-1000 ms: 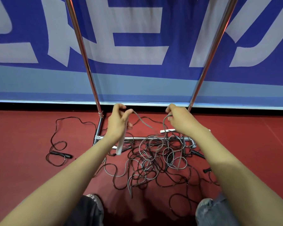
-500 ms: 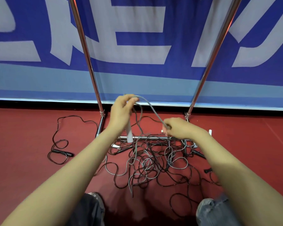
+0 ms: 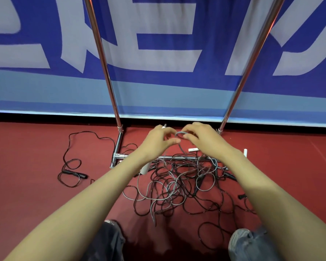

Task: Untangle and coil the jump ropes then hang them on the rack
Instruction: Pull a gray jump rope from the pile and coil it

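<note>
Red floor, rope pile by rack: left hand and right hand both pinch grey rope, apparently forming a coil loop; next needs slack pulled free.

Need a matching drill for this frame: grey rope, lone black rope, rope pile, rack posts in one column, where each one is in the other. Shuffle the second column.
Things
1. grey rope
2. lone black rope
3. rope pile
4. rack posts

Places
A. on the floor left of the rack, apart from the others
B. rising in front of the blue banner
C. held between the left hand and right hand
D. heaped on the floor at the rack's bottom bar

Pairs: 1-C, 2-A, 3-D, 4-B
</note>
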